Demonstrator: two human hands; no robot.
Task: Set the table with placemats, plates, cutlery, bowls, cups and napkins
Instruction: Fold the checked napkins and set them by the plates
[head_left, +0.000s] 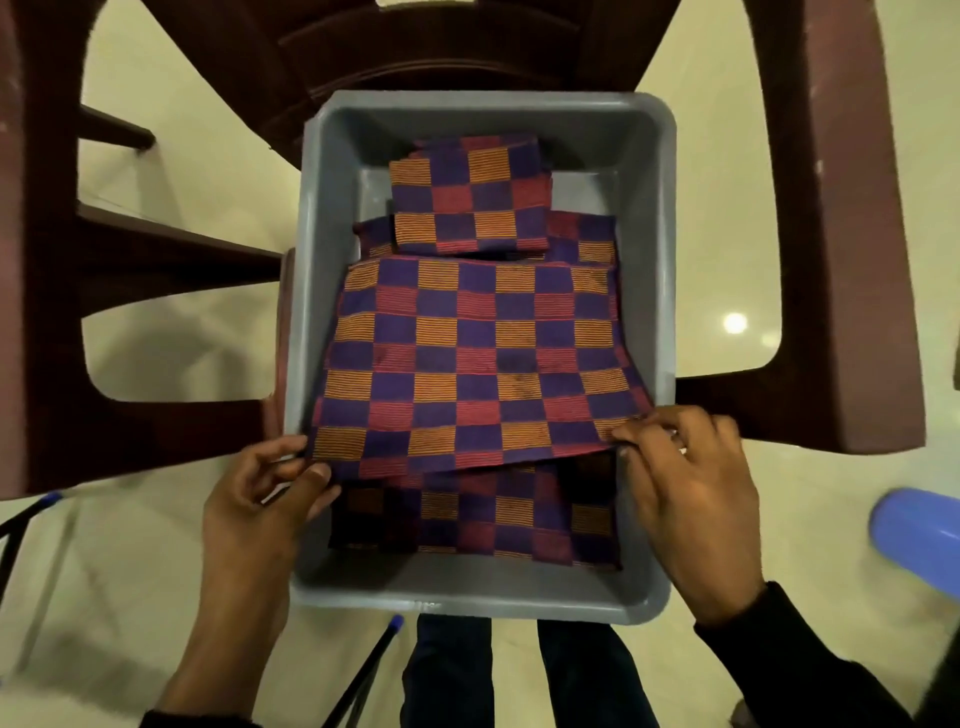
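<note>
A person's left hand (260, 499) and right hand (685, 493) pinch the near corners of a checked purple, orange and red placemat (467, 364), fingers (644, 431) clamped on its edge, holding it tilted above a grey plastic tub (649, 218); more checked placemats (483, 519) lie in the tub beneath it, a smaller folded cloth (467, 197) at the tub's far end, a dark red chair (841, 208) around the tub

Support: dark maroon plastic chair (841, 218), filling the upper frame, standing on a pale cream tiled floor (171, 156).
On the chair: grey rectangular plastic tub (647, 249), centre of frame, holding folded checked cloths.
On the floor: blue rounded object (919, 535), right edge, blurred.
</note>
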